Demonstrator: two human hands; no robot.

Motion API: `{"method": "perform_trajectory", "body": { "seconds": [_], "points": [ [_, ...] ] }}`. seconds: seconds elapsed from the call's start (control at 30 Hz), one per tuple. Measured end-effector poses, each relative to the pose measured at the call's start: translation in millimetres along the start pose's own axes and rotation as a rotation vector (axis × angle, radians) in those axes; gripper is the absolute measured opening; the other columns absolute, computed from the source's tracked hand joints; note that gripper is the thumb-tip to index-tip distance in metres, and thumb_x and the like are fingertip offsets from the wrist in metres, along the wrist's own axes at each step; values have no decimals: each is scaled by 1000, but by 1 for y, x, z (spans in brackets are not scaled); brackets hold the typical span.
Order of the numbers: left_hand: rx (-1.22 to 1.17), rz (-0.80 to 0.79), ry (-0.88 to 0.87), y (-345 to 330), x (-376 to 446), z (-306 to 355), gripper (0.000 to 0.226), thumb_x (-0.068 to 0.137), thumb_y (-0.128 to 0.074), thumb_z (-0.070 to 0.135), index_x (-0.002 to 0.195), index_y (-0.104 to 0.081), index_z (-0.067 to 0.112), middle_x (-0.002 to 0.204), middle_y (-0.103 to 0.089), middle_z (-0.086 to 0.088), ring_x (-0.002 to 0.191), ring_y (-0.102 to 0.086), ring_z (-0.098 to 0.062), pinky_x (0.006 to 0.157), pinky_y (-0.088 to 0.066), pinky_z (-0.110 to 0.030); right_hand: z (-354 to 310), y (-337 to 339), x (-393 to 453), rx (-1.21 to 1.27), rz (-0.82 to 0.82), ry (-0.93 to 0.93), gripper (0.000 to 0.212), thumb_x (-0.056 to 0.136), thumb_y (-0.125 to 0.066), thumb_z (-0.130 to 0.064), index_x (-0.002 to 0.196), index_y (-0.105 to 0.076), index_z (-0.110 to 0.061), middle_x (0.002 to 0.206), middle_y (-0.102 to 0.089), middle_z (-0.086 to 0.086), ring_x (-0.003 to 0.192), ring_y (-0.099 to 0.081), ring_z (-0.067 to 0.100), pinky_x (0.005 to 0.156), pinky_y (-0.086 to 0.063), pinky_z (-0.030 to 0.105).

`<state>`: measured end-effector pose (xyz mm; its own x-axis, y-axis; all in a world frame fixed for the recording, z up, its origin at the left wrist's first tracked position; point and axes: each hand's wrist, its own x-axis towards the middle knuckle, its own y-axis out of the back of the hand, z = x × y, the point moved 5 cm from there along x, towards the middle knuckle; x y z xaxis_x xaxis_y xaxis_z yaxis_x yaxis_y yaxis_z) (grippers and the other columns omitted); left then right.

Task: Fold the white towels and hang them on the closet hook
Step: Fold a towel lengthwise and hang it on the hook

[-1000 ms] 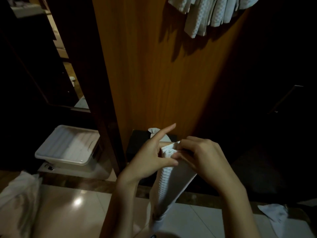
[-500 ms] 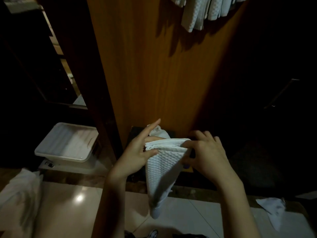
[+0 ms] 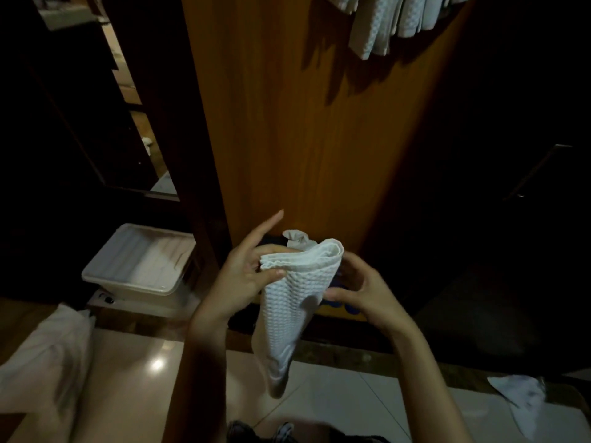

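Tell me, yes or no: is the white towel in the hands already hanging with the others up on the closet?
No, the left hand pinches the waffle-weave towel far below the hung towels.

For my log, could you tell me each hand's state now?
Left hand: pinches the white towel.
Right hand: holds the towel's side.

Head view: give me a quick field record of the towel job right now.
towel in hand: white towel, folded, hanging down
left hand: left hand pinches the towel's top edge
right hand: right hand touches the towel's right side, fingers curled
already hung: white towels at top of wooden panel
floor: plastic bin at left
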<state>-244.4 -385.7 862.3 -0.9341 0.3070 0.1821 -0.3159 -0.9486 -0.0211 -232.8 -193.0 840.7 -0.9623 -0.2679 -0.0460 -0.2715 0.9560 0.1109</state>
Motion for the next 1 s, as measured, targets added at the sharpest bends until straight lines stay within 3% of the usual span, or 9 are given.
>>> {"method": "perform_trajectory", "body": {
  "seconds": [0.13,0.23,0.33,0.47,0.57,0.7,0.8,0.87,1.0],
  "points": [
    [-76,-40,-20,-5,-3,6,81,78,-67,-2,136,-39,46,111,-69,-9,103,-66,-23,82,-53,-25,10,-9,5,198,101,12,47,67,-74,-13,112,-59,-20,104,-72,-7,98,-67,9,76,-52,21],
    [-187,72,-46,0,-5,6,83,71,-77,6,134,-42,45,111,-69,-12,105,-65,-25,82,-54,-29,3,-12,10,274,156,55,50,66,-72,-13,114,-57,-7,101,-72,0,95,-68,16,74,-55,24],
    [-237,125,13,4,-5,-6,91,56,-89,21,133,-46,42,115,-68,-7,108,-64,-24,83,-55,-35,-5,-19,14,336,221,63,42,64,-74,-17,104,-59,-11,97,-72,4,92,-68,23,78,-57,36],
    [-135,158,194,7,-11,-29,73,34,-93,37,99,-64,24,93,-74,7,105,-65,-22,72,-56,-22,-29,-19,22,407,209,116,39,66,-75,-19,102,-60,-11,93,-73,4,86,-70,23,70,-58,33],
    [-132,66,147,0,-10,-27,76,37,-90,52,97,-64,14,91,-74,10,93,-69,-9,71,-53,-18,-52,-12,29,518,207,141,55,66,-78,-23,114,-58,-5,101,-72,11,92,-69,26,71,-56,33],
    [-160,-9,159,-23,-3,-28,54,54,-87,18,100,-58,18,92,-73,12,90,-65,-20,52,-47,-20,-81,6,40,570,214,195,43,68,-75,-33,105,-64,-13,98,-73,7,91,-70,21,69,-56,29],
    [-78,4,192,-38,6,-34,40,64,-79,19,98,-62,31,96,-72,20,94,-67,-4,69,-52,-16,-94,27,47,597,296,207,40,72,-70,-33,105,-63,-13,95,-74,4,88,-71,18,66,-56,27],
    [-31,41,146,-44,15,-31,39,72,-78,23,106,-61,33,104,-70,16,101,-65,-6,79,-54,-21,-98,42,53,621,384,202,36,73,-69,-32,104,-64,-14,95,-74,4,88,-71,17,64,-56,27],
    [-51,61,30,-56,34,-15,34,88,-61,4,115,-57,25,111,-68,8,107,-63,-11,86,-52,-25,-100,61,64,660,489,203,29,81,-66,-28,106,-63,-14,95,-74,4,88,-71,18,62,-57,28]
  ]
}}
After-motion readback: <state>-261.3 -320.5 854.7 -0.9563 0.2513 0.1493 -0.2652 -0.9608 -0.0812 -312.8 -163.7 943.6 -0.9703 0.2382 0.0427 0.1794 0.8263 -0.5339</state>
